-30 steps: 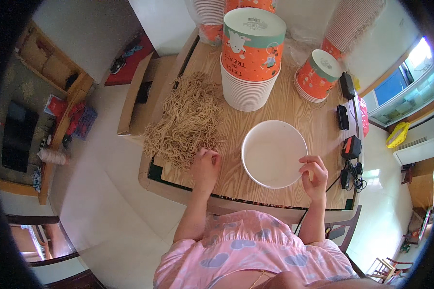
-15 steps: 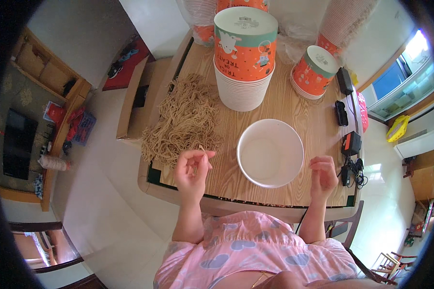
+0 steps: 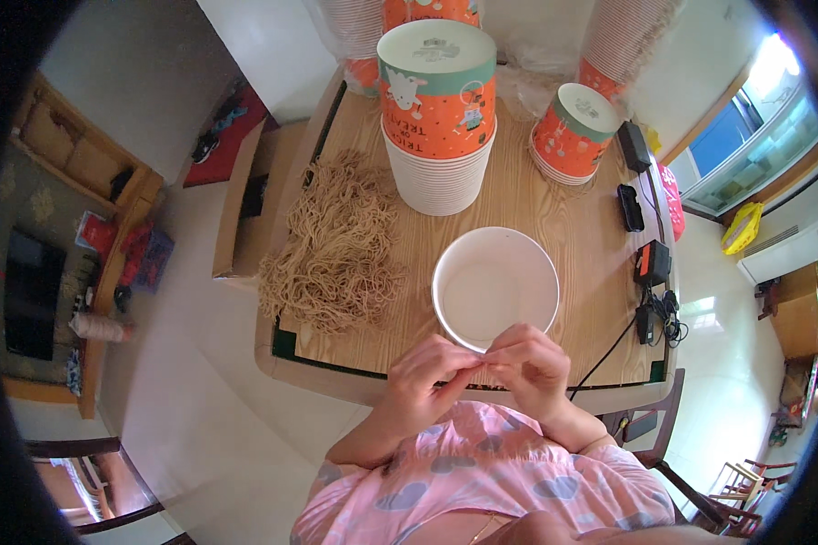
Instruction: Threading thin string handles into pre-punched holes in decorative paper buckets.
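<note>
My left hand [image 3: 427,371] and my right hand [image 3: 529,365] meet fingertip to fingertip at the near rim of a white paper bucket [image 3: 496,283]. Both are closed in a pinch, and whatever lies between the fingers is too small to make out. The bucket stands upright and I see into its bare white inside. To the left of it spreads a tangled pile of tan string [image 3: 336,250]. Behind the bucket rises a tall stack of upside-down paper buckets [image 3: 438,118], the top one printed orange and green.
A smaller stack of orange buckets [image 3: 571,136] stands at the back right, with plastic-wrapped stacks [image 3: 618,41] behind. Black adapters and cables [image 3: 653,263] line the table's right edge. An open cardboard box [image 3: 236,218] stands off the left edge, and a chair [image 3: 668,427] at the near right.
My left hand has moved right, away from the string pile, and my right hand has moved left. Their fingertips now meet in front of the bucket. The whole view has shifted slightly.
</note>
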The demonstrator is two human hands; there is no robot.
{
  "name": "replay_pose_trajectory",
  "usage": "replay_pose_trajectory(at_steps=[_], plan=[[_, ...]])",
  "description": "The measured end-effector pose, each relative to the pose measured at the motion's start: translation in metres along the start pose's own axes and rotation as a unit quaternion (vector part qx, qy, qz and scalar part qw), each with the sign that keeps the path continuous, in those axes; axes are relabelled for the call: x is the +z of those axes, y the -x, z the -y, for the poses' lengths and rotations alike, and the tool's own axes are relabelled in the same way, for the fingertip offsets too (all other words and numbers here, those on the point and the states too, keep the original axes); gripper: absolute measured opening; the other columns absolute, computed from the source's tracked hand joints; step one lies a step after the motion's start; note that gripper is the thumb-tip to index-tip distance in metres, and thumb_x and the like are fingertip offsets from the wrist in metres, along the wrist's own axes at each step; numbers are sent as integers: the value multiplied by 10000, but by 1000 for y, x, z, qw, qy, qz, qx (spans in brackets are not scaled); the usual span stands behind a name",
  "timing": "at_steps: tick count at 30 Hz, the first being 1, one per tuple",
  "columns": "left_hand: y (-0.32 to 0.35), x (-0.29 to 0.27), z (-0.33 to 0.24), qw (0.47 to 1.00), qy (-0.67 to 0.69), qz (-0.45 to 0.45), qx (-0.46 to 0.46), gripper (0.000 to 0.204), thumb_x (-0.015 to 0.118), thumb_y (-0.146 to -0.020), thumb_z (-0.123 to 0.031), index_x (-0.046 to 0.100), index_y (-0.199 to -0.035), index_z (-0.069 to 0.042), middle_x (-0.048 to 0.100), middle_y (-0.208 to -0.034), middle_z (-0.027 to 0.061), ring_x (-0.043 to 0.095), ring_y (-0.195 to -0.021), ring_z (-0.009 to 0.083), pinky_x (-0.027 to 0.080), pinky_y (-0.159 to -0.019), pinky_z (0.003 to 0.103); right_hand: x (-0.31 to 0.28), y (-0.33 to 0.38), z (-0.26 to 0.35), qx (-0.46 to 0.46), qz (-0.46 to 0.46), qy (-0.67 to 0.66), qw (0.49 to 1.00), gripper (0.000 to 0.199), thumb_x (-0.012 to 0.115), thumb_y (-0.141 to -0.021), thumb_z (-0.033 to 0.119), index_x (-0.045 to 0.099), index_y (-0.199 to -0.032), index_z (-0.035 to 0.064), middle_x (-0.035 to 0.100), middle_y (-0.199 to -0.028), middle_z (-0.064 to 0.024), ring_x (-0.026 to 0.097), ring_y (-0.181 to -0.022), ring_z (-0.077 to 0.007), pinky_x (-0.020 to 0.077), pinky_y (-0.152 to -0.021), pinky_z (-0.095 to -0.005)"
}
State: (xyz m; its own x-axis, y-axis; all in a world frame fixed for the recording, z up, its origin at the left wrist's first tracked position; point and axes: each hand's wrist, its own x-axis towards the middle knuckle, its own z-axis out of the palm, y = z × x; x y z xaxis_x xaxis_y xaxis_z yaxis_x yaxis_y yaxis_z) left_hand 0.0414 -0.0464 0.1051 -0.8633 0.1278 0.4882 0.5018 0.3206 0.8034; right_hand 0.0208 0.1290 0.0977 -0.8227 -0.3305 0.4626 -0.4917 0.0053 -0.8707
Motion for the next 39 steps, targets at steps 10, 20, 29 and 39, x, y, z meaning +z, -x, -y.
replay_pose_trajectory(at_steps=[10,20,29,39], plan=[[7,-28,43,984,-146,-42,-90,123,690,-749,-10,620,-842,-48,638,-796,76,616,-750,237,493,-652,333,-155,27,34,-214,-300,-574,732,120,402,-977,109,424,-882,40,376,-778,-29,371,-618,-114,411,-532,-234],[-57,-35,79,990,-42,-44,-127,169,663,-819,-72,647,-982,-30,621,-912,59,553,-690,101,445,-597,231,-195,50,27,-187,-462,-324,804,261,430,-973,94,469,-1185,-52,400,-739,-20,351,-602,-93,379,-521,-205],[-69,3,80,978,-79,27,-192,361,660,-800,-77,578,-1150,-47,568,-700,46,538,-596,132,461,-572,283,-160,28,10,-67,-401,-79,910,93,508,-931,33,558,-1007,13,563,-810,-83,515,-647,-104,497,-645,-269],[21,6,28,966,-50,62,-245,617,687,-793,-152,390,-1329,-74,524,-648,66,525,-504,180,429,-475,328,-89,-34,11,109,-107,-30,988,87,573,-853,-63,564,-939,-55,658,-915,-161,655,-776,-192,542,-716,-285]])
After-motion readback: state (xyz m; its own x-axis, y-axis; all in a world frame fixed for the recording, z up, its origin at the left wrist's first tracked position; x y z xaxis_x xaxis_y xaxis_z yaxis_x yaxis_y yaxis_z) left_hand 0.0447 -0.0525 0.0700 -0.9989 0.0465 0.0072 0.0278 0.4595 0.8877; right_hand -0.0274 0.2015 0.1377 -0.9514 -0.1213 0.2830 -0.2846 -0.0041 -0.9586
